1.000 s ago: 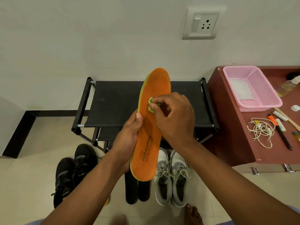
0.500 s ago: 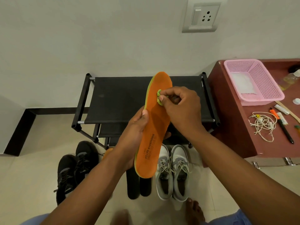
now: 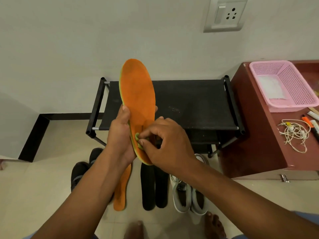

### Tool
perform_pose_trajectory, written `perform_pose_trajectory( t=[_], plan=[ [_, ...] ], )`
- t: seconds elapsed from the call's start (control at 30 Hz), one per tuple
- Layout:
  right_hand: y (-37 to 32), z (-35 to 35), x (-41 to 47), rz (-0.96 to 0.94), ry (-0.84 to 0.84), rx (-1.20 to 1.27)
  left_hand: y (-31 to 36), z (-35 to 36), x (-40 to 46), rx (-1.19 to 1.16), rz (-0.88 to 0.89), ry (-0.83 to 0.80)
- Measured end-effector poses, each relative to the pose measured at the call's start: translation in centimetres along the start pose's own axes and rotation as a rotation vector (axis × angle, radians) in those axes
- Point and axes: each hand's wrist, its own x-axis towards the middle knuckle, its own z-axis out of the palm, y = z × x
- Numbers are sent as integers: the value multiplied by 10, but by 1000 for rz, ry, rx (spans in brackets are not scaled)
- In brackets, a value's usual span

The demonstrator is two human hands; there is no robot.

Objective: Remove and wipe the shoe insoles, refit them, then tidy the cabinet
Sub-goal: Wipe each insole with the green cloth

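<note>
An orange insole (image 3: 138,94) with a green edge stands upright in front of me, toe end up. My left hand (image 3: 120,135) grips it from the left side near the heel. My right hand (image 3: 165,144) pinches a small green cloth (image 3: 139,141) and presses it against the insole's heel part. A second orange insole (image 3: 121,192) lies on the floor below, beside two black insoles (image 3: 153,187).
A black shoe rack (image 3: 189,104) stands against the wall. Black shoes (image 3: 81,171) sit on the floor at the left and grey-white shoes (image 3: 188,197) at the right. A red-brown cabinet (image 3: 255,138) on the right carries a pink basket (image 3: 283,83), white cable (image 3: 295,135) and pens.
My right hand has slid the green cloth down the insole from the upper part to the heel. The insole now stands more upright and higher against the wall.
</note>
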Motion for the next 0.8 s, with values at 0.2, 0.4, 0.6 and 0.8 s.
perform_pose_trajectory(
  t=[0.2, 0.4, 0.6, 0.8],
  plan=[
    [24, -21, 19, 41, 200, -256, -15, 17, -7, 102, -36, -34],
    [33, -28, 23, 100, 217, -157, -19, 19, -7, 153, 3, -23],
    [-2, -3, -5, 46, -27, 51, -6, 0, 2, -138, -24, -28],
    [-8, 1, -14, 16, -23, 41, 4, -6, 6, -217, 31, -13]
  ],
)
